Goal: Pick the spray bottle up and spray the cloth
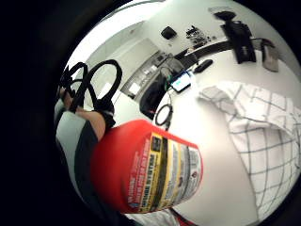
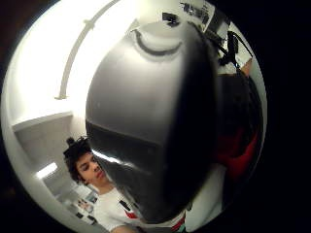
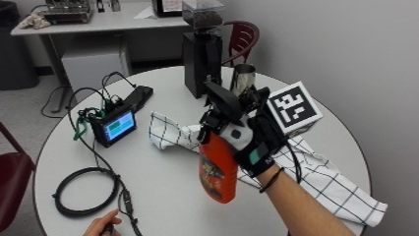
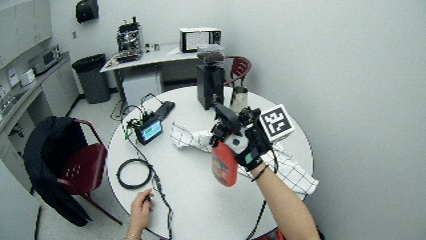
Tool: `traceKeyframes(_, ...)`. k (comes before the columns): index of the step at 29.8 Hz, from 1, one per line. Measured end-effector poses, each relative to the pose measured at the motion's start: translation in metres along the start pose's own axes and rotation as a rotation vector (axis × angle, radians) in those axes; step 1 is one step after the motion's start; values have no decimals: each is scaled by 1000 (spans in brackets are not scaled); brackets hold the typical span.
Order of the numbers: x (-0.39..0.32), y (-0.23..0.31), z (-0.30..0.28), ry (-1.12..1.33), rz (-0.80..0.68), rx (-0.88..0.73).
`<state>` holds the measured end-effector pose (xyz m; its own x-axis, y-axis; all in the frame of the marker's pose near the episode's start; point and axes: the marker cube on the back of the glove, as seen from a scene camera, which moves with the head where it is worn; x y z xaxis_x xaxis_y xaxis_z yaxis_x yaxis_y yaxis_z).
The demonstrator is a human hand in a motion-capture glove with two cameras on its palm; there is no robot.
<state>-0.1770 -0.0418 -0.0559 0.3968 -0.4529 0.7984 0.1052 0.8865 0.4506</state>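
Gloved right hand (image 3: 252,140) has fingers curled round neck of red spray bottle (image 3: 218,169), lifted off round surface (image 3: 164,182). Checked cloth (image 3: 327,182) lies spread at bottle's 3 o'clock. Pickup looks done; next, aim nozzle at cloth, squeeze trigger.

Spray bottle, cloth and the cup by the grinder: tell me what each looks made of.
Spray bottle: seemingly glossy red-orange plastic with a printed label and a black plastic trigger head; the right hand grips its neck.
Cloth: woven fabric, white with a dark grid, matte and creased.
Cup: likely polished metal, silvery and reflective.
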Motion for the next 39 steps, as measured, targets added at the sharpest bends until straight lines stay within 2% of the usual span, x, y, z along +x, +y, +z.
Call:
traceKeyframes(12, 29, 10, 68, -42, 22, -13)
traceKeyframes(25, 43, 17, 83, -64, 37, -51)
traceKeyframes(31, 59, 37, 88, -98, 74, -116)
traceKeyframes(39, 66, 66, 66, -142, 128, -96)
